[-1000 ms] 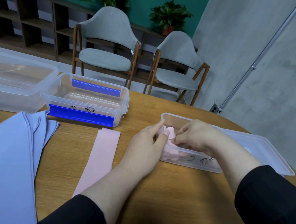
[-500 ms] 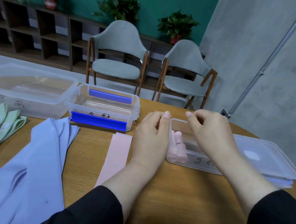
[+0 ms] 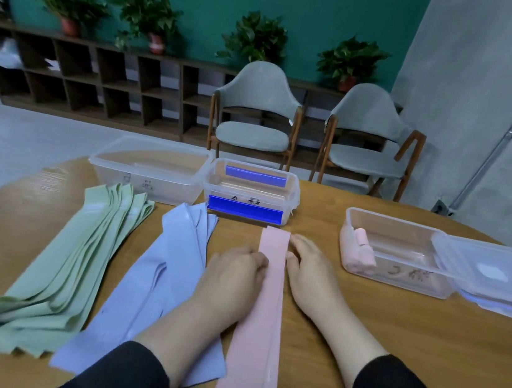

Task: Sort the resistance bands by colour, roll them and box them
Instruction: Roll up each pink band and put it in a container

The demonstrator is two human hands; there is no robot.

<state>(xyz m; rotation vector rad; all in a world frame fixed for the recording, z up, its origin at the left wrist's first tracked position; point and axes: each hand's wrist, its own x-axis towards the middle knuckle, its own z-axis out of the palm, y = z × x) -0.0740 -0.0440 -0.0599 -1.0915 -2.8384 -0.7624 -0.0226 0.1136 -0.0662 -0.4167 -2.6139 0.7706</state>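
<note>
left hand (image 3: 235,269): palm down, fingers curled | right hand (image 3: 310,266): palm down, fingers extended

Pale green bands (image 3: 53,268) lie toward the wooden-brown table's (image 3: 392,335) left edge; lilac-blue bands (image 3: 158,282) beside them; pink bands (image 3: 262,325) at the middle; a clear box (image 3: 250,193) bears bright blue clips; pink rolls (image 3: 362,252) show in another clear box (image 3: 403,255).

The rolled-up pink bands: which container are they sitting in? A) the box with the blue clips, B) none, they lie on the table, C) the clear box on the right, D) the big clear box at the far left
C: the rolled pink bands lie at the left end of the clear box on the right.
</note>
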